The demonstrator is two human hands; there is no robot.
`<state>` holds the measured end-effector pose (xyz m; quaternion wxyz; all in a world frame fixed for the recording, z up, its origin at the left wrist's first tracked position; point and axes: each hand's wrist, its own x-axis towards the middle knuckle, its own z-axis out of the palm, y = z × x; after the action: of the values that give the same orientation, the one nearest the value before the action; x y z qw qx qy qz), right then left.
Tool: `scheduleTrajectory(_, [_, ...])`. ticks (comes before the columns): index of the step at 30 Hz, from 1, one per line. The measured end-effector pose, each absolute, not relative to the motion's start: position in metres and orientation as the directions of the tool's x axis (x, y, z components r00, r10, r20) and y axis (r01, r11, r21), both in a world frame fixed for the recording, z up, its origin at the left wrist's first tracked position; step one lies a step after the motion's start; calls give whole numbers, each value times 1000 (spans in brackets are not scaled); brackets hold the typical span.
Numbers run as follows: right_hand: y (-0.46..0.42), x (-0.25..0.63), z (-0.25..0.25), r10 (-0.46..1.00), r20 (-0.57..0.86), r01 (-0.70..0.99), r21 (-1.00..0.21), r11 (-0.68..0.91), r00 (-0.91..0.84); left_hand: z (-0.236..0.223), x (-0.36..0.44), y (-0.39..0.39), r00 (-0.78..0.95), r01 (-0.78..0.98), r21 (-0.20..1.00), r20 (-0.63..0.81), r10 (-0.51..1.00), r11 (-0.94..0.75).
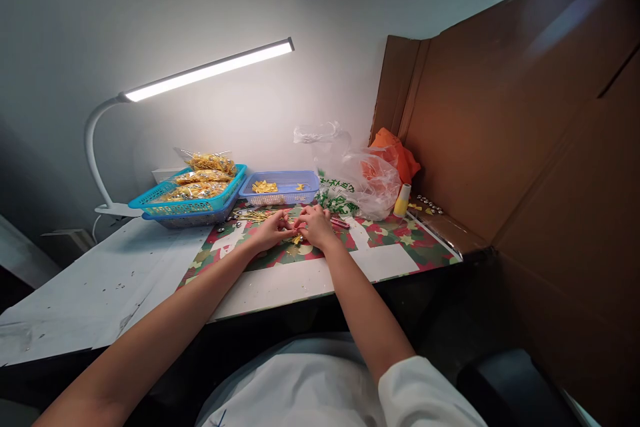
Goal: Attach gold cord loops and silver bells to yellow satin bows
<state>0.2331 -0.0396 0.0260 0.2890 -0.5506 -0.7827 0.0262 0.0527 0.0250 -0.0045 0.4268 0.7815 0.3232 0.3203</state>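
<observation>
My left hand [273, 229] and my right hand [316, 227] meet over the patterned sheet, fingertips pinched close together. Just under the right fingertips shows a small gold bow-like piece [297, 239], seemingly held there. What the left fingers pinch is hidden. Behind my left hand lies a bunch of thin gold strips [255, 215], with small silver bells [237, 224] at its left end. A slim pink-handled tool [340, 223] rests just right of my right hand; its kind is unclear.
Bagged gold pieces [203, 180] fill a turquoise basket [143, 203] at the back left. A blue-violet basket [287, 197] holds loose gold pieces. Plastic bags [373, 183] and a yellow bottle [402, 201] stand right. A lamp [210, 71] overhangs; cardboard [500, 120] walls the right side.
</observation>
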Motion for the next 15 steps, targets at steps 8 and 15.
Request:
scheduleTrajectory(8, [-46, 234, 31, 895, 354, 849, -352, 395, -270, -3, 53, 23, 592, 239, 858, 243, 769, -455])
scheduleTrajectory(15, [-49, 234, 34, 897, 328, 841, -355, 409, -297, 6, 50, 17, 601, 281, 836, 230, 766, -471])
